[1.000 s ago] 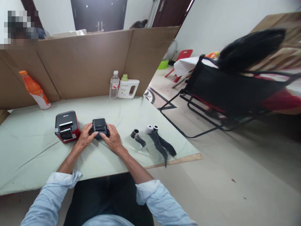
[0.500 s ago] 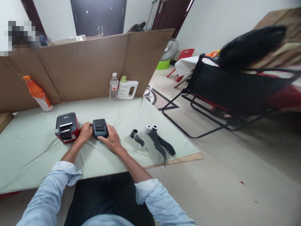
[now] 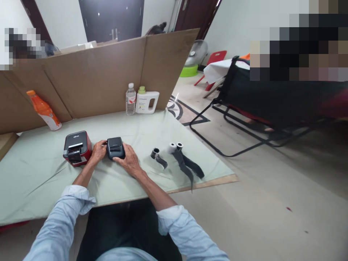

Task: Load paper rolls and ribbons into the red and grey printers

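Note:
A small dark grey printer (image 3: 115, 147) sits on the pale green table cover (image 3: 35, 174). My left hand (image 3: 98, 151) is curled against its left side, fingers bent. My right hand (image 3: 129, 158) wraps its right side and front, fingers pressed on it. Just left of my left hand stands a red and black printer (image 3: 76, 148) with its front flap open. To the right lie three paper rolls with dark strips unrolled: one small dark roll (image 3: 156, 153) and two white-cored rolls (image 3: 175, 147).
An orange drink bottle (image 3: 44, 110) leans on the cardboard screen (image 3: 98, 72) at the back left. A water bottle (image 3: 130, 99) and a white jug (image 3: 146, 102) stand at the back. A black folding chair (image 3: 244, 105) stands on the floor to the right.
My left hand slid from the top front of the grey printer to its left side and curled up. My right hand stayed on it. The view shifted slightly.

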A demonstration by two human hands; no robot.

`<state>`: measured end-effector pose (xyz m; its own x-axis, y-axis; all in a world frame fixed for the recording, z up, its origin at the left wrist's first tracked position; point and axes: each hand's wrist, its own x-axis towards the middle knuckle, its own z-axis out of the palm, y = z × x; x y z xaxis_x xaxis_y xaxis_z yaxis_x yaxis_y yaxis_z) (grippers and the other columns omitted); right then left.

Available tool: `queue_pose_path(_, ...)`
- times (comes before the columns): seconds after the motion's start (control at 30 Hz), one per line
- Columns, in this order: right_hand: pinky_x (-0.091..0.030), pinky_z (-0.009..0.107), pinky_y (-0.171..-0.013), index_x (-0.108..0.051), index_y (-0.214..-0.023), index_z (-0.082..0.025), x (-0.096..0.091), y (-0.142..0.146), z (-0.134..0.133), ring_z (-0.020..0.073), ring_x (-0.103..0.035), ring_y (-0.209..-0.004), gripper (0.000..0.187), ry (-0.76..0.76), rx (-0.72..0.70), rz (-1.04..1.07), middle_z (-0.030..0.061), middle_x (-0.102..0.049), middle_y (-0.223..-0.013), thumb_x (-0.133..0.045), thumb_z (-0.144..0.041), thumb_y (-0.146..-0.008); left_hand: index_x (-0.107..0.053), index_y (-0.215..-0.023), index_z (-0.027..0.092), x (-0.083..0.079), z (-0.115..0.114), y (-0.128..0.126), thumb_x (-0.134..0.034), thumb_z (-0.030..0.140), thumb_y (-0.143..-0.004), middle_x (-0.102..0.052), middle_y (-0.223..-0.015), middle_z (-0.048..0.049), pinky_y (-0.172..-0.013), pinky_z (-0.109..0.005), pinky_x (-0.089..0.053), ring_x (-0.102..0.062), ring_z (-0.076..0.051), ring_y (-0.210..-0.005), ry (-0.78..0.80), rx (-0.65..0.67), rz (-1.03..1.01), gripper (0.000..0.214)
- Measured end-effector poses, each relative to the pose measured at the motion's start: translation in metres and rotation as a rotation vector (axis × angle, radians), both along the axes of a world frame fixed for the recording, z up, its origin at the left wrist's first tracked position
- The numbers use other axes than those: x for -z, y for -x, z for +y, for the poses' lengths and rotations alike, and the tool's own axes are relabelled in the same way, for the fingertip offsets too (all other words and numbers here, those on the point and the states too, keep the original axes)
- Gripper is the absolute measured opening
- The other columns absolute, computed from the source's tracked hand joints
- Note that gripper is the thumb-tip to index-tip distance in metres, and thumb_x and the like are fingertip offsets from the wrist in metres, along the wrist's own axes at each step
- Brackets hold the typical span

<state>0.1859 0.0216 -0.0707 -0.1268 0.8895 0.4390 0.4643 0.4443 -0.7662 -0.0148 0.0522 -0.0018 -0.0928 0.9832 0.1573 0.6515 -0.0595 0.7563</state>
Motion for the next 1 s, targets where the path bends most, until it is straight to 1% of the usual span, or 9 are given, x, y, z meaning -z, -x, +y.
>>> queue_pose_path(0.07,-0.045,0.057,-0.122,-0.045,-0.16,-0.02,-0.001,0.0,0.0,0.0372,-0.054,-0.142,0.091,0.008,0.001,0.001,0.019,-0.058,-0.151,-0.085,-0.045,-0.082,-0.081,-0.119,0.017,0.001,0.003,-0.001,-0.062,0.01,-0.083,-0.082,-0.105,-0.0074,-0.082,-0.031,-0.062,-0.074,-0.022,-0.09,0.059,-0.021,-0.13,0.041)
queue_pose_path(0.1,-0.045,0.057,-0.122,-0.045,-0.16,-0.02,-0.001,0.0,0.0,0.0372,-0.054,-0.142,0.091,0.011,0.002,0.002,0.0189,-0.058,-0.151,-0.086,-0.045,-0.082,-0.08,-0.122,0.017,0.001,0.005,-0.001,-0.062,0.009,-0.082,-0.082,-0.101,-0.0067,-0.072,-0.027,-0.06,-0.073,-0.019,-0.081,0.097,-0.029,-0.188,0.044)
queue_pose_path(0.17,-0.045,0.057,-0.122,-0.045,-0.16,-0.021,-0.002,0.0,-0.001,0.0369,-0.054,-0.142,0.091,0.011,0.004,0.007,0.0181,-0.058,-0.151,-0.085,-0.045,-0.082,-0.076,-0.13,0.015,0.0,0.006,-0.003,-0.061,0.008,-0.083,-0.08,-0.091,-0.0055,-0.055,-0.022,-0.052,-0.067,-0.015,-0.065,0.17,-0.035,-0.28,0.049)
queue_pose_path(0.27,-0.045,0.056,-0.122,-0.045,-0.159,-0.022,-0.004,0.0,-0.002,0.0362,-0.054,-0.141,0.09,0.013,0.0,0.011,0.0174,-0.058,-0.15,-0.085,-0.044,-0.082,-0.071,-0.136,0.009,-0.001,0.008,-0.005,-0.059,0.005,-0.085,-0.072,-0.074,-0.0021,-0.042,-0.019,-0.039,-0.055,-0.011,-0.05,0.228,-0.04,-0.393,0.054)
queue_pose_path(0.4,-0.046,0.054,-0.121,-0.045,-0.159,-0.019,-0.007,-0.001,-0.003,0.0361,-0.054,-0.141,0.09,0.037,-0.003,0.003,0.0182,-0.058,-0.15,-0.084,-0.043,-0.081,-0.069,-0.138,0.007,-0.003,0.007,-0.008,-0.057,0.001,-0.084,-0.068,-0.07,0.0007,-0.038,-0.017,-0.034,-0.05,-0.007,-0.045,0.252,-0.038,-0.527,0.055)
queue_pose_path(0.5,-0.047,0.055,-0.119,-0.044,-0.158,-0.019,-0.008,-0.001,-0.004,0.0363,-0.054,-0.139,0.092,0.052,-0.004,-0.01,0.0175,-0.059,-0.147,-0.085,-0.042,-0.08,-0.069,-0.136,0.007,-0.003,0.008,-0.008,-0.057,-0.002,-0.082,-0.068,-0.069,0.0011,-0.038,-0.016,-0.034,-0.05,-0.007,-0.045,0.262,-0.048,-0.571,0.056)
queue_pose_path(0.67,-0.046,0.053,-0.121,-0.044,-0.158,-0.019,-0.009,-0.002,-0.004,0.0359,-0.053,-0.141,0.093,0.058,-0.016,-0.023,0.0172,-0.057,-0.15,-0.087,-0.041,-0.078,-0.068,-0.139,0.008,-0.001,0.009,-0.007,-0.063,-0.001,-0.08,-0.07,-0.07,0.0008,-0.039,-0.016,-0.035,-0.052,-0.007,-0.046,0.282,-0.058,-0.626,0.06)
queue_pose_path(0.83,-0.044,0.054,-0.122,-0.044,-0.158,-0.02,-0.008,-0.002,-0.005,0.0355,-0.052,-0.141,0.093,0.058,-0.006,-0.01,0.0166,-0.057,-0.151,-0.087,-0.04,-0.078,-0.068,-0.14,0.011,0.0,0.01,-0.006,-0.063,-0.002,-0.077,-0.07,-0.07,0.0015,-0.039,-0.014,-0.033,-0.052,-0.006,-0.047,0.287,-0.053,-0.639,0.064)
queue_pose_path(1.0,-0.044,0.055,-0.122,-0.044,-0.16,-0.021,-0.007,-0.004,-0.004,0.0365,-0.051,-0.143,0.094,0.053,-0.014,-0.005,0.0171,-0.057,-0.152,-0.087,-0.042,-0.079,-0.07,-0.139,0.012,0.0,0.013,-0.008,-0.061,-0.002,-0.076,-0.073,-0.075,-0.0006,-0.039,-0.016,-0.034,-0.053,-0.006,-0.048,0.282,-0.07,-0.556,0.065)
